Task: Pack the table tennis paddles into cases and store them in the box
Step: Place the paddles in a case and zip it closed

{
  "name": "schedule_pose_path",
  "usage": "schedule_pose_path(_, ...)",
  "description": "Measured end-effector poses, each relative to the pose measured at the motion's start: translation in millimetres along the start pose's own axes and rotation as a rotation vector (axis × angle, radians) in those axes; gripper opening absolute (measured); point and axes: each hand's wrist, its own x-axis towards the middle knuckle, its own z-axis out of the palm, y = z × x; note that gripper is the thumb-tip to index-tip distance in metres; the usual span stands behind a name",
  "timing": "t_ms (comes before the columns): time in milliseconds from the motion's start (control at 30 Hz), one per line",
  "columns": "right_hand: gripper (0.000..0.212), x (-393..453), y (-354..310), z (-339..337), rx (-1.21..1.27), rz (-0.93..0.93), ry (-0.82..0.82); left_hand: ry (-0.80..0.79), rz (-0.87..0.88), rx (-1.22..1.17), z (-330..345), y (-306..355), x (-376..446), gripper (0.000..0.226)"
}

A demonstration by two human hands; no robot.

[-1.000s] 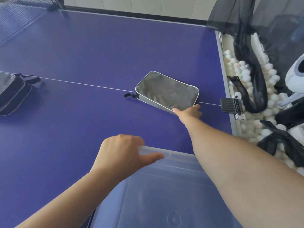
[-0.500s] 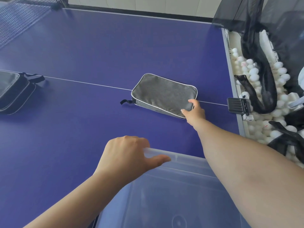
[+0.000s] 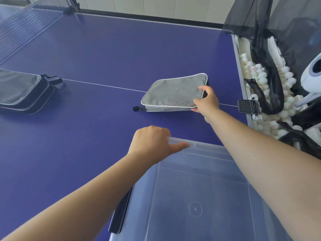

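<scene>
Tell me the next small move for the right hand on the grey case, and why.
Probably lift the grey case and carry it to the clear box: the right hand already grips its near corner, and the left hand holds the box rim.

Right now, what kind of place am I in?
Likely a table tennis practice room: a blue table with its net, and a catch net full of white balls at the table's right end.

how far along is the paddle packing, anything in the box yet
Nothing is stored yet: the clear box looks empty. In hand: the right hand grips a corner of the closed grey case, while the left hand holds the box rim. Left: the grey case and the dark case at the far left both remain on the table.
</scene>
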Motion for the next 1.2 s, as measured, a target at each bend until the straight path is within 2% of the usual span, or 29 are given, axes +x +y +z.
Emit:
schedule_pose_path(167,0.053,-50,-15,-12,0.059,-0.068,0.115,0.081,0.051,-0.303,3,-13,-12,0.048)
schedule_pose_path(300,0.05,-99,-32,-15,0.221,-0.106,0.128,0.186,0.031,-0.48,-3,-42,-35,0.055)
schedule_pose_path(467,0.045,-162,-46,9,0.37,-0.112,0.069,0.263,-0.193,-0.868,-17,-91,-66,0.058)
schedule_pose_path(633,0.043,-221,-58,72,0.401,-0.115,0.056,0.146,-0.467,-1.336,-17,-152,-84,0.071)
schedule_pose_path(767,0.044,-264,-66,139,0.464,-0.099,0.061,0.111,-0.518,-1.665,-16,-221,-83,0.075)
schedule_pose_path(833,0.044,-284,-70,178,0.472,-0.095,0.067,0.113,-0.462,-1.697,-22,-263,-80,0.066)
schedule_pose_path(900,0.044,-304,-76,219,0.48,-0.072,0.061,0.103,-0.417,-1.691,-29,-306,-79,0.047)
schedule_pose_path(967,0.044,-323,-82,257,0.51,-0.037,0.039,0.086,-0.434,-1.714,-35,-344,-80,0.038)
schedule_pose_path(1067,0.044,-348,-91,302,0.515,-0.038,0.003,0.1,-0.481,-1.764,-39,-392,-87,0.043)
schedule_pose_path(1200,0.045,-378,-94,337,0.374,-0.11,-0.048,0.194,-0.572,-1.847,-35,-432,-98,0.048)
